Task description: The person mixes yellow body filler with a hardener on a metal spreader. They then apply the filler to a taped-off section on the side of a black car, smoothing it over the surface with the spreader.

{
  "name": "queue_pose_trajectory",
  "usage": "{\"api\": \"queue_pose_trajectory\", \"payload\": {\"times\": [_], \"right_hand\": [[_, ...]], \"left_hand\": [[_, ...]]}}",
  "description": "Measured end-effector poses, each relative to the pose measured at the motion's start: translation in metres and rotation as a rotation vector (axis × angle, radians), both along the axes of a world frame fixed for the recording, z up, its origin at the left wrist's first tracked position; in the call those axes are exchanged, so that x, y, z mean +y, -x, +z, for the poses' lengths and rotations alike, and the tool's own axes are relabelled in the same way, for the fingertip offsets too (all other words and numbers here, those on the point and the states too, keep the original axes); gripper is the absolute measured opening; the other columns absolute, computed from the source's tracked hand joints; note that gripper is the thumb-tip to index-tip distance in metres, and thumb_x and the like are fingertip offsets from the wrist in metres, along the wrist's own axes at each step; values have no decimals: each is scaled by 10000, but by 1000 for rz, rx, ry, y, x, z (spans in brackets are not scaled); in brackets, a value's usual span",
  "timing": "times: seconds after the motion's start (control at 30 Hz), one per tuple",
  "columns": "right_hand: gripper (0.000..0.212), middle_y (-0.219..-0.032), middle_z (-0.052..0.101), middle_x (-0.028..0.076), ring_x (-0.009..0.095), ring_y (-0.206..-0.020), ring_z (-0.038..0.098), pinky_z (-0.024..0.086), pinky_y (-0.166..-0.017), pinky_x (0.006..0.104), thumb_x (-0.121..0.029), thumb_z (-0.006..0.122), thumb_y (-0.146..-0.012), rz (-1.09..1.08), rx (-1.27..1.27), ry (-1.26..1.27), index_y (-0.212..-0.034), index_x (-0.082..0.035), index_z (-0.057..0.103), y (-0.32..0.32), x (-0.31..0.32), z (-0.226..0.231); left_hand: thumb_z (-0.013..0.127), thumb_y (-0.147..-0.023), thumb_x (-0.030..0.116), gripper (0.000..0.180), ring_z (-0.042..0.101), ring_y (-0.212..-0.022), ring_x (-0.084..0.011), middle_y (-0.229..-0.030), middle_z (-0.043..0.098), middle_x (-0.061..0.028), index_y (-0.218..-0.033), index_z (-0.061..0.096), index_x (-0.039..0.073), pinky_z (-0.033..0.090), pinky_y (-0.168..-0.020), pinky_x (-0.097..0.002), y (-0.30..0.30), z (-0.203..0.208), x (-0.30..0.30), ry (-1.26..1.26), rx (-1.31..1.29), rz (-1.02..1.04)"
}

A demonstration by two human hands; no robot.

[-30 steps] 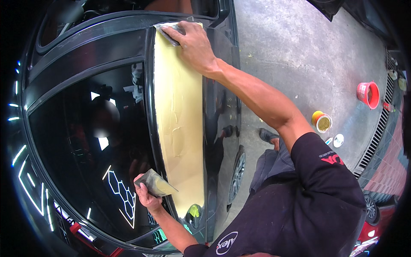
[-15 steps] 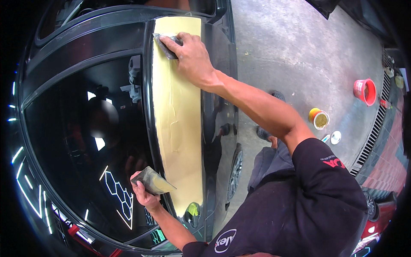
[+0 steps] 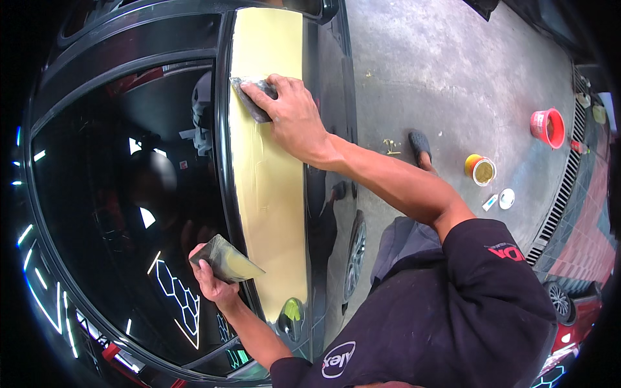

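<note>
A long band of pale yellow body filler [image 3: 273, 213] covers a panel of the dark car, with faint ridges along it. My right hand [image 3: 299, 123] is closed on a dark, flat filler spreader [image 3: 253, 107], its fingers pressing the blade against the far part of the band. The filler beyond that blade looks smooth. Nearer to me, over the dark glass, my left hand [image 3: 217, 288] grips a second grey spreader [image 3: 222, 257] by its edge. Yellow filler coats part of its face, and its tip overlaps the band in view; whether it touches cannot be told.
The car's glossy dark glass [image 3: 123, 213] lies to the left, full of light reflections. On the concrete floor [image 3: 414, 77] at right stand a yellow tin [image 3: 480, 169] and a red bucket [image 3: 548, 128]. A white lid [image 3: 506, 198] and a small tube [image 3: 490, 202] lie near the tin.
My right hand has drawn its spreader along the filler toward me. My left hand has shifted slightly left, still with its spreader. My view has moved a little, and a foot on the floor shows more.
</note>
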State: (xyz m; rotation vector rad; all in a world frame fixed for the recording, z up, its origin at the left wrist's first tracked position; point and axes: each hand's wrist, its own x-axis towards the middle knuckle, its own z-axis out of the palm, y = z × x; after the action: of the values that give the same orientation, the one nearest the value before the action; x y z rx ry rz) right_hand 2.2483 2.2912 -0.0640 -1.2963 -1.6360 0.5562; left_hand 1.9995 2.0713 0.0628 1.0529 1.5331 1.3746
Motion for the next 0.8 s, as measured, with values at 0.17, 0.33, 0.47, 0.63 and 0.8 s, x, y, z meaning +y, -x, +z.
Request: {"api": "queue_pose_trajectory", "payload": {"times": [0.17,0.33,0.47,0.63,0.8], "right_hand": [[682,-1321,558,256,427,-1208,541,447,-1019,529,40,669,-797,22,17,0,-1433,-201,621,6,-29,2],[701,-1318,552,245,413,-1193,538,445,-1011,529,56,657,-783,27,16,-35,-1434,-200,616,15,-58,2],[703,-1300,543,232,413,-1182,535,445,-1006,531,61,659,-764,28,24,-48,-1422,-182,620,21,-81,4],[606,-1280,514,226,414,-1172,509,439,-996,527,-10,609,-828,47,-9,-85,-1414,-162,606,31,-113,3],[644,-1270,515,209,410,-1170,526,454,-999,524,11,660,-776,53,6,-69,-1398,-152,628,40,-149,9]], "left_hand": [[494,-1072,272,361,705,-1047,-264,-1170,658,-179,-1269,530,-27,588,-939,-376,-3,6,5,13,-58,-77],[496,-1072,246,359,703,-1090,-283,-1217,657,-188,-1306,526,-25,583,-970,-403,-10,9,6,-11,-123,-28],[497,-1077,249,376,697,-1100,-288,-1234,652,-192,-1326,518,-32,578,-972,-411,-7,8,7,-23,-140,-56],[482,-1094,261,377,696,-1092,-272,-1221,658,-178,-1320,525,-38,565,-966,-395,-8,8,11,-52,-156,-104],[449,-1110,235,395,699,-1140,-267,-1315,668,-138,-1432,543,26,601,-954,-431,-4,4,10,-102,-203,-136]]}}
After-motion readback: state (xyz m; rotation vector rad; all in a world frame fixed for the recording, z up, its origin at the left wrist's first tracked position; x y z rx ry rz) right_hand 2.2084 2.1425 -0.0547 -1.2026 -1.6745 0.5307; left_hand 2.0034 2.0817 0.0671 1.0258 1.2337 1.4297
